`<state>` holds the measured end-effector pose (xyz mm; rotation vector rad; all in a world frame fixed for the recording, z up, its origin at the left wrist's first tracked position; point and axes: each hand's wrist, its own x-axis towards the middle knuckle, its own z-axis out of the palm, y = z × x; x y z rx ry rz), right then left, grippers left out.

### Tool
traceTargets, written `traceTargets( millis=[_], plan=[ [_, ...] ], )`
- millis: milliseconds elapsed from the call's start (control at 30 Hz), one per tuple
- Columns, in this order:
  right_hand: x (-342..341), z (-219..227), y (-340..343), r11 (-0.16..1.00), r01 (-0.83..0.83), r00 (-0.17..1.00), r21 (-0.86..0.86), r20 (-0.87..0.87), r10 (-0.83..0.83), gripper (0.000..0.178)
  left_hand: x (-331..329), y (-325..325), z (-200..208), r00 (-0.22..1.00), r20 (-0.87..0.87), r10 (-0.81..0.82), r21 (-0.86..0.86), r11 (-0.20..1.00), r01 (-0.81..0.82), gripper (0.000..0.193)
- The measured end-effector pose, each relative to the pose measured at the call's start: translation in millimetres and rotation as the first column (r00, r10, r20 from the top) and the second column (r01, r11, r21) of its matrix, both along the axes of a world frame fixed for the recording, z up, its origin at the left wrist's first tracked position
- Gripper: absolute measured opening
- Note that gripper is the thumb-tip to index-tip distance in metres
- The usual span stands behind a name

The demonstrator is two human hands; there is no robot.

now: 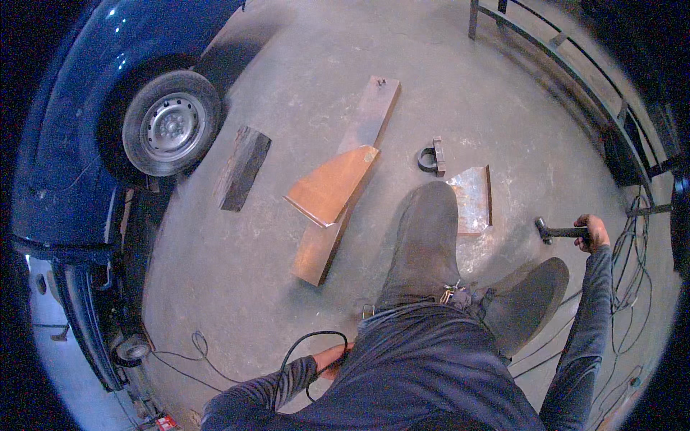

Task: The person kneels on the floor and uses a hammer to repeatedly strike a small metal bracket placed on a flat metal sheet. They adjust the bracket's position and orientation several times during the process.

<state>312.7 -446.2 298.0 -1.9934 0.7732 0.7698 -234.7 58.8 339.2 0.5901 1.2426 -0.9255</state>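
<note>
My right hand point(594, 234) is closed round the black handle of a hammer point(564, 232), held out to my right above the floor with its head pointing left. My left hand point(333, 359) rests against my left side at the waist; its fingers are hidden by my body. Beside that wrist a black cable point(309, 336) loops up. Before me lies a rusty orange bent metal plate point(334, 185) across a long metal beam point(372, 115). Near my knee are a dark metal ring with a block point(433, 158) and a folded sheet-metal piece point(471, 197).
A blue vehicle point(65, 165) with a wheel point(172, 123) stands at the left. A dark weathered block point(246, 169) lies between it and the beam. On the right are a dark metal frame point(568, 47) and tangled cables point(632, 266) on the concrete floor point(287, 79).
</note>
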Motion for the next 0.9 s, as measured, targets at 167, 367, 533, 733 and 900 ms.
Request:
traceTargets(
  millis=[167, 367, 533, 733, 900],
  plan=[
    [-2, -5, -10, 0.997, 0.015, 1.000, 0.070, 0.013, -0.016, 0.027, 16, -3, 18, 0.997, 0.052, -0.055, 0.050, 0.997, 0.052, 0.041],
    [-13, -2, -1, 0.997, -0.017, 0.997, 0.079, 0.080, 0.011, 0.028, -16, 11, -30, 0.994, 0.100, -0.051, -0.124, 0.990, 0.063, 0.040],
    [-14, -7, 12, 0.959, -0.256, 0.952, -0.126, 0.140, 0.272, 0.023, -67, 52, -133, 0.997, 0.017, -0.079, -0.336, 0.938, 0.081, 0.038],
    [-25, -5, 46, 0.924, -0.284, 0.933, -0.256, 0.148, 0.327, 0.026, 11, 142, -143, 0.339, 0.322, -0.884, 0.548, 0.466, 0.695, 0.031],
    [-18, -20, 36, 0.921, -0.254, 0.923, -0.294, 0.211, 0.322, 0.025, 157, 150, -144, 0.609, 0.177, -0.773, 0.748, 0.508, 0.428, 0.032]
  ],
)
